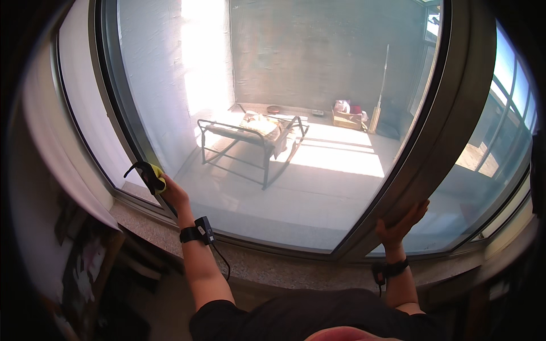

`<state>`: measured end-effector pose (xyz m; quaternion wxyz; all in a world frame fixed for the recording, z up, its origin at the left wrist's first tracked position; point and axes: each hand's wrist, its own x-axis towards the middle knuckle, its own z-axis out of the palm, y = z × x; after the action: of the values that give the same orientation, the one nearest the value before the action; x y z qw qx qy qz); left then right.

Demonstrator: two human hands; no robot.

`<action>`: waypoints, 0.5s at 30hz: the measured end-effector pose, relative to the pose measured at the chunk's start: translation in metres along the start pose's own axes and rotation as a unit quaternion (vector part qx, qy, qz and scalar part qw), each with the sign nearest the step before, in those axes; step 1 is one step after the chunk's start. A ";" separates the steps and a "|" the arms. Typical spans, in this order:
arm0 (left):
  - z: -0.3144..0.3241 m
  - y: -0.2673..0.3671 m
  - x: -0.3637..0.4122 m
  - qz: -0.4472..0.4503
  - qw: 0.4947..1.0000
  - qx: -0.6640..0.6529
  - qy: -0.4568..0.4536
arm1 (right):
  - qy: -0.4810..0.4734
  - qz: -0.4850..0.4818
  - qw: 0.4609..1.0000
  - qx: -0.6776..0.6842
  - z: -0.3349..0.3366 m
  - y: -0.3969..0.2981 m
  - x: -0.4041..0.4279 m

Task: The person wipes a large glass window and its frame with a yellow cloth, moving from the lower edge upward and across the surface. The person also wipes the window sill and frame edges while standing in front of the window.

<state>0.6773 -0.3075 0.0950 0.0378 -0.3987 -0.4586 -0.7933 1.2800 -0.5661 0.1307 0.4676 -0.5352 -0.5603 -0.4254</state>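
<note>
A closed sliding window fills the view before me, its large glass pane (277,204) set in a metal frame. My left hand (174,192) is at the frame's left upright, closed around a black-and-yellow object (157,178) with a curved black strap or tail; its exact kind is unclear, though it may be a tape measure. On the right, my right hand (399,226) lies against the lower part of the wide metal window stile (420,179), thumb and fingers apart, with nothing seen in it. Each wrist wears a black band with a small device and a cable.
A stone windowsill (273,268) runs below the window, close to my body. At left hangs a pale curtain (47,140). Beyond the glass stand a metal-framed cot (232,136) with cloth on it, a cardboard box (347,118) of things and a broom (376,115) against the wall.
</note>
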 end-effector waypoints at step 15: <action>0.033 0.034 -0.432 -0.348 0.932 0.091 0.040 | -0.002 -0.005 1.000 0.022 -0.001 0.012 -0.004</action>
<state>1.0051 -0.4342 -0.1606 -0.1860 -0.1767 -0.6367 -0.7272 1.2919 -0.5668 0.1269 0.4758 -0.5226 -0.5736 -0.4140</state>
